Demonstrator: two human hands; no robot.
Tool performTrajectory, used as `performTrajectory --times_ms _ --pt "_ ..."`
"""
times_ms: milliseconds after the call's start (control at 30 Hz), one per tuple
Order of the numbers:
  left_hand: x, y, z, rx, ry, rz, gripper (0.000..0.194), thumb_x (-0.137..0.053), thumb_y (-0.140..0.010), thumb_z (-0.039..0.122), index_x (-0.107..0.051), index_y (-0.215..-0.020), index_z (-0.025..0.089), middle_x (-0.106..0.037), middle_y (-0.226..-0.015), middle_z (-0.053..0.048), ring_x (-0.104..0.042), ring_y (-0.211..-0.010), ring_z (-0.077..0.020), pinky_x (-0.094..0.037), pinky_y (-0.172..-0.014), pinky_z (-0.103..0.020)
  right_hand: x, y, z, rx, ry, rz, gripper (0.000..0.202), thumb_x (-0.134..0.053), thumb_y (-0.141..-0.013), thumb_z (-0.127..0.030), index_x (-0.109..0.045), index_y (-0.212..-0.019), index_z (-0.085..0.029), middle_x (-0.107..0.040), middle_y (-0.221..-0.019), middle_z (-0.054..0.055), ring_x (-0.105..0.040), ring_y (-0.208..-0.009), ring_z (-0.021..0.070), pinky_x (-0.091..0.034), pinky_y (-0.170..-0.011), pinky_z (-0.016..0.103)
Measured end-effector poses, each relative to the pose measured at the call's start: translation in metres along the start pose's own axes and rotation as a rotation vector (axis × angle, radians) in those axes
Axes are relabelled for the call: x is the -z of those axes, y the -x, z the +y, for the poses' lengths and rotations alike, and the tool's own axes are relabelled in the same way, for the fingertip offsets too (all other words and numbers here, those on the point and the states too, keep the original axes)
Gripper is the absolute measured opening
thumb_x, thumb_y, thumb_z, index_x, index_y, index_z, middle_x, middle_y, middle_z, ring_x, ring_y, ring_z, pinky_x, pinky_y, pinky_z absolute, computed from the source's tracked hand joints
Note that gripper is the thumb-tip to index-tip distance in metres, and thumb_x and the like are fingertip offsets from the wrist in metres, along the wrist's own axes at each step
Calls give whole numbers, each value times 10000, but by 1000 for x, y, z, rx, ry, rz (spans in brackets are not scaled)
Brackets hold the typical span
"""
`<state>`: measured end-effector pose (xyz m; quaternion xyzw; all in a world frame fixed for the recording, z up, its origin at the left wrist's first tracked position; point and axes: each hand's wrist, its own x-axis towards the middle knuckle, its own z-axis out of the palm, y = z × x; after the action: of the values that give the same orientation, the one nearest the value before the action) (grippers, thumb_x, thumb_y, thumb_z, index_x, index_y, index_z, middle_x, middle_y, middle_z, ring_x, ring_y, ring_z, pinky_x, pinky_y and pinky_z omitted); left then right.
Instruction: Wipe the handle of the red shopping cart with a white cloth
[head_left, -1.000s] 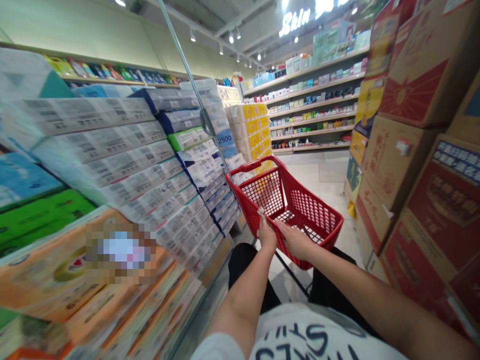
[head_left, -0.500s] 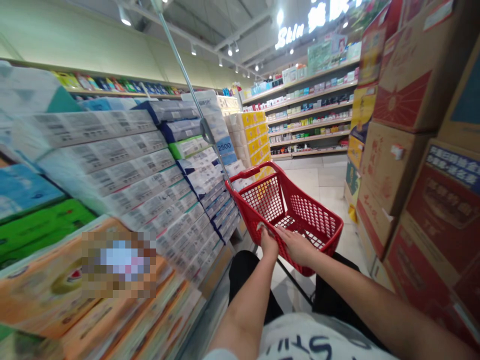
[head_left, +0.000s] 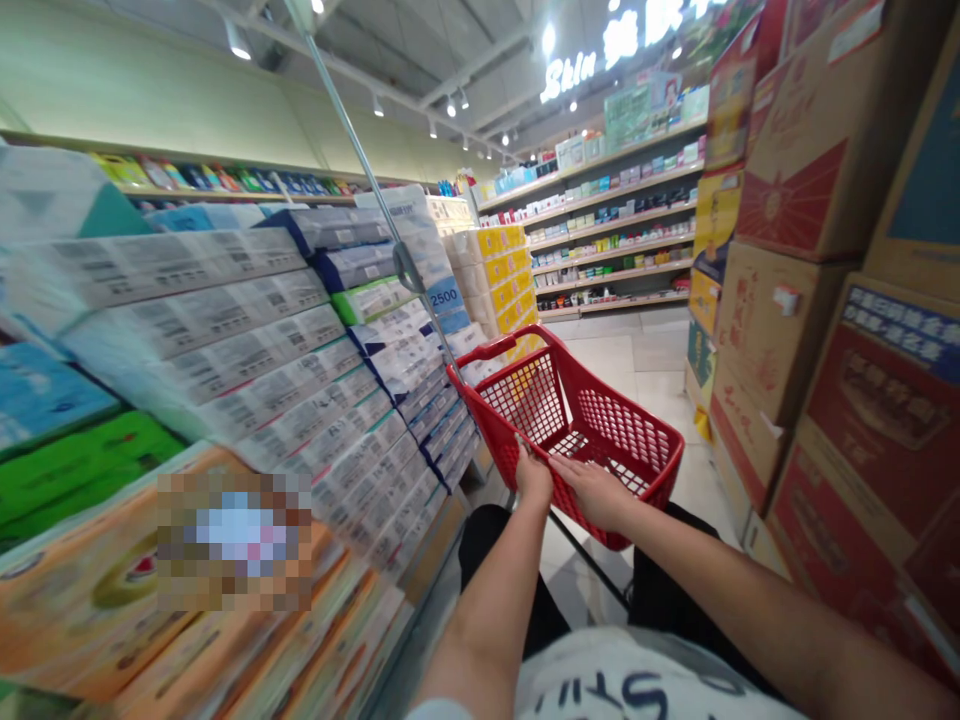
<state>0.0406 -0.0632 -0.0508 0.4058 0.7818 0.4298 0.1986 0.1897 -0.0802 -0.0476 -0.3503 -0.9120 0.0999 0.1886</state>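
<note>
A red plastic shopping cart with a lattice basket stands tilted in my view, just in front of my legs. At its near rim my left hand is closed around the edge, its fingers partly hidden; a small pale bit at its tip is too small to name. Beside it my right hand lies across the same rim with its fingers stretched out, pointing toward the left hand. The cart's red handle is at the far end, untouched. A metal pole rises from the cart's left corner.
Stacked packs of tissue paper line the left, with orange packs closest. Cardboard boxes are piled on the right. Pale floor tiles run between them toward shelves of small goods.
The view has shifted slightly, and the surroundings look a little sharper. My left hand has turned a little at the rim; my right hand stays on it.
</note>
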Motion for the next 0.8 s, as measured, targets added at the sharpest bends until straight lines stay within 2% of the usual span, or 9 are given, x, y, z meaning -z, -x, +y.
performTrajectory --times_ms 100,233,300,400,467,567,633,700,800 --pt "2 6 -2 -50 -21 -2 439 -447 -904 180 -487 -1342 165 -612 -1264 -107 -570 -1169 -215 -422 -992 -289 1 0 -1 -10 -16 2 791 -422 -752 -78 -227 -1501 -241 -274 -1541 44 -368 -1350 235 -319 -1085 431" --pt "1 14 -10 2 12 -97 347 -451 -906 173 -577 -1229 150 -688 -1103 -100 -643 -1031 -206 -462 -928 -269 0 1 -2 7 -26 18 783 -420 -742 -74 -256 -1494 -215 -291 -1534 58 -381 -1343 223 -330 -1083 414" --pt "3 11 -7 -1 11 -70 367 -439 -908 164 -555 -1256 144 -686 -1108 -107 -644 -1025 -207 -463 -924 -272 0 1 -1 17 -29 24 779 -420 -742 -76 -262 -1492 -212 -301 -1529 60 -381 -1343 223 -337 -1080 412" --pt "8 2 0 -57 -17 15 408 -403 -923 168 -505 -1319 157 -633 -1228 -109 -593 -1132 -209 -431 -972 -277 0 0 0 24 -37 31 780 -421 -744 -78 -260 -1492 -227 -308 -1527 53 -375 -1346 222 -335 -1082 414" --pt "8 2 1 -92 -43 27 404 -396 -925 164 -514 -1312 168 -608 -1272 -97 -558 -1184 -202 -410 -997 -268 0 0 0 15 -42 34 779 -420 -744 -75 -264 -1491 -231 -315 -1525 50 -377 -1344 217 -335 -1085 407" --pt "6 9 -6 -82 -50 -58 340 -435 -911 169 -595 -1210 153 -660 -1179 -105 -604 -1114 -211 -435 -965 -263 1 0 -1 3 -48 31 778 -422 -739 -71 -274 -1487 -223 -316 -1524 52 -369 -1350 214 -328 -1091 407" --pt "5 12 -8 -56 -31 -74 330 -440 -909 167 -608 -1192 149 -678 -1139 -111 -626 -1073 -219 -452 -947 -275 0 1 -1 -7 -53 30 789 -432 -731 -72 -274 -1487 -231 -312 -1526 47 -359 -1355 218 -321 -1095 415" --pt "8 9 -5 -61 -18 -18 381 -414 -915 155 -554 -1270 160 -640 -1221 -107 -591 -1140 -210 -435 -979 -276 0 1 -2 -18 -55 27 795 -432 -732 -70 -270 -1489 -248 -312 -1526 37 -362 -1354 217 -321 -1095 416" --pt "11 4 4 -126 -33 70 474 -379 -917 132 -431 -1386 171 -472 -1424 -88 -441 -1306 -179 -352 -1070 -262 1 1 -2 -21 -43 21 780 -414 -748 -68 -262 -1492 -248 -317 -1524 36 -373 -1348 217 -335 -1087 406"
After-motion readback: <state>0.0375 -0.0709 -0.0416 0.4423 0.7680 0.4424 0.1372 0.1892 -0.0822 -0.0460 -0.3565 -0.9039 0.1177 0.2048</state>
